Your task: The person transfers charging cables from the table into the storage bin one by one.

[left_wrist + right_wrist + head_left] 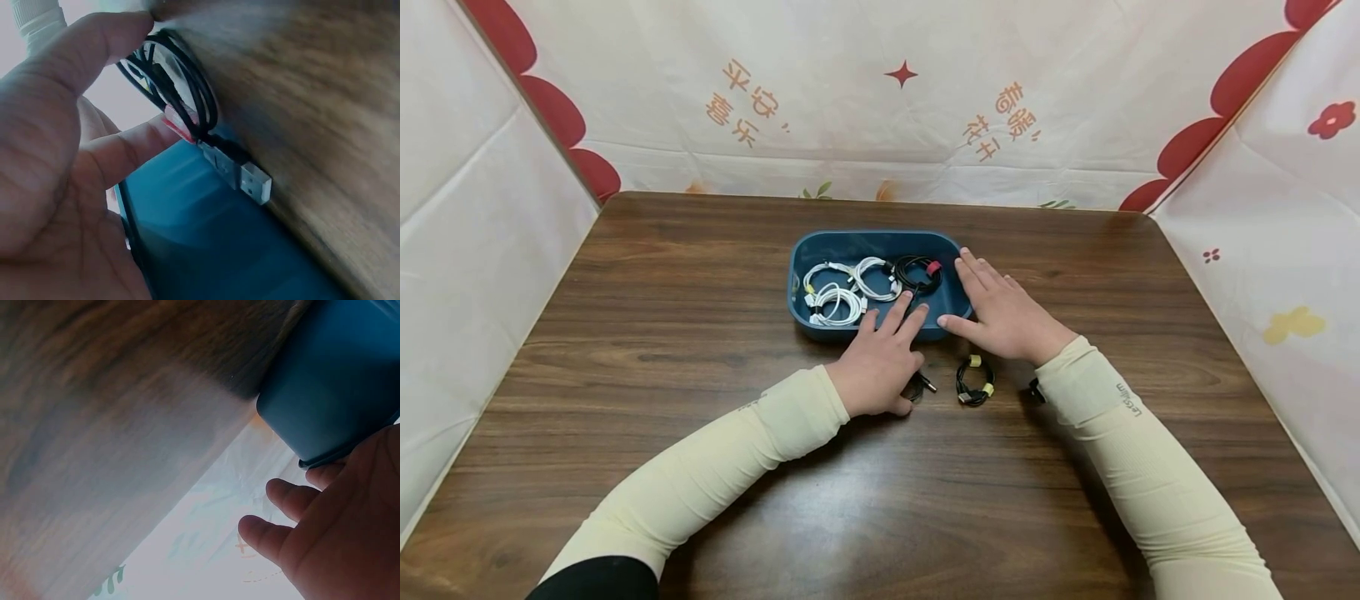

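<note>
In the head view, my left hand is at the front of a blue bin, its outer fingers spread over the near rim. Between thumb and index finger it pinches a coiled black USB cable with a red tie; from above, the hand hides most of that coil. My right hand rests at the bin's right end with fingers straight, thumb over the near right corner. Inside the bin lie several coiled white cables and a black cable coil with a red tie.
A black USB cable coil with yellow ties lies on the wooden table, in front of the bin's right end. A small black object shows beside the right cuff. Printed white cloth hangs behind the table and along both sides.
</note>
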Motion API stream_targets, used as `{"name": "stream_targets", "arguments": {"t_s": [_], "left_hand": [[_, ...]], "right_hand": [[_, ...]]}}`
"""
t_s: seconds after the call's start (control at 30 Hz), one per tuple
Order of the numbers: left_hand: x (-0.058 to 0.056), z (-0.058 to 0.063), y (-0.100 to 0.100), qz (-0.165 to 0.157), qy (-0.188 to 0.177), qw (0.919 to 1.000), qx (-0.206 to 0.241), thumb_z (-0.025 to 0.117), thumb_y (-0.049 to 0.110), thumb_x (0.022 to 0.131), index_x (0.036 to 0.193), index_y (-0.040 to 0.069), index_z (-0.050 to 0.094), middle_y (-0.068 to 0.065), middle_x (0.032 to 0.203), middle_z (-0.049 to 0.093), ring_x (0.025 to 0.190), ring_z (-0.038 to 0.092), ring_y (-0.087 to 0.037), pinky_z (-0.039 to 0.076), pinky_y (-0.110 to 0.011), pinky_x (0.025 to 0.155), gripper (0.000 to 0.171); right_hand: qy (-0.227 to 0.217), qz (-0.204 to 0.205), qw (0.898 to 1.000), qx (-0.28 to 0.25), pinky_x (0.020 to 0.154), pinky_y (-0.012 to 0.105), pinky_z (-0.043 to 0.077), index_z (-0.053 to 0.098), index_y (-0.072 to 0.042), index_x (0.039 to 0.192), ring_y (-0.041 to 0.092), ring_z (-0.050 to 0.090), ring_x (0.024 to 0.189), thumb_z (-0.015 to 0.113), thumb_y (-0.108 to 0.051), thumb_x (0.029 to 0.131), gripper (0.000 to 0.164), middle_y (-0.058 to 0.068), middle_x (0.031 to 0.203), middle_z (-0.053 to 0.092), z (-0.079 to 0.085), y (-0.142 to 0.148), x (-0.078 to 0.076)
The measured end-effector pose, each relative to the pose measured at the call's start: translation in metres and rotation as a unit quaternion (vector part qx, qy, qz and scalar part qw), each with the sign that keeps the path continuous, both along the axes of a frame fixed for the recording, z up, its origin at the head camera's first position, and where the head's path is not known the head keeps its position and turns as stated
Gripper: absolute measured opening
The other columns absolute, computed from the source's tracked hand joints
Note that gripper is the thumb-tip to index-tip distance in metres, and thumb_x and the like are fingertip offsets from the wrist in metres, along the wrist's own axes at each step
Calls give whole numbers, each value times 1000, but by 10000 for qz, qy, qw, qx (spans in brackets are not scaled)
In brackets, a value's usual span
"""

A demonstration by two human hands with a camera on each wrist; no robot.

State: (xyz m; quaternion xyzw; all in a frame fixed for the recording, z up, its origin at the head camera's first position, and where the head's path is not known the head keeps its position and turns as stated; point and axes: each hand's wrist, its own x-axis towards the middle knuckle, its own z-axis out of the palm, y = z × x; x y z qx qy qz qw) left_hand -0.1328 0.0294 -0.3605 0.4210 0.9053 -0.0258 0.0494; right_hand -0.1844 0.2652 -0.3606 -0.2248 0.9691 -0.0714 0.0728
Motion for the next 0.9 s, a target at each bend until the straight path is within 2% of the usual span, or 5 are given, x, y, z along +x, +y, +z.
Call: {"name": "stream_targets", "arguments": {"t_s": [0.27, 0.53, 0.67, 0.8, 0.9], "left_hand": [[-2, 1, -7, -168, 145, 9994, 259, 81, 63, 72, 99, 16, 77, -19, 163, 13, 149, -2, -42, 28, -58, 110, 54], [-2, 0, -7, -182, 114, 9993, 293, 82, 52, 76, 98, 16, 78, -18, 164, 13, 149, -1, -41, 29, -57, 110, 42], [-3, 0, -6, -212, 159, 9992, 299, 82, 50, 75, 98, 16, 77, -18, 163, 14, 149, 0, -42, 30, -57, 109, 42], [-3, 0, -6, -205, 159, 9995, 204, 80, 59, 73, 99, 15, 76, -19, 163, 12, 149, -1, -42, 30, -56, 108, 51], [-3, 2, -7, -186, 5, 9997, 182, 75, 65, 75, 96, 16, 77, -18, 164, 11, 150, -3, -40, 30, -56, 109, 54]], "right_hand": [[24, -3, 10000, 17, 113, 62, 17, 8, -2, 159, 37, 8, 150, 37, -69, 97, 96, 11, 166, -2, -1, 0, 0], [18, -1, 10000, -13, 114, 62, 17, 8, -2, 159, 35, 7, 151, 37, -69, 97, 96, 11, 166, -2, -1, 0, 0], [13, 14, 10000, -19, 114, 62, 17, 8, -2, 159, 34, 7, 151, 37, -69, 97, 96, 11, 166, -2, -1, 1, 0], [38, 39, 10000, -49, 114, 62, 17, 8, -1, 159, 35, 8, 151, 38, -68, 97, 95, 11, 166, -1, -1, 1, 0], [67, 48, 9999, -57, 113, 62, 18, 9, -1, 159, 35, 8, 150, 38, -68, 97, 96, 12, 166, -1, -1, 1, 0]]}}
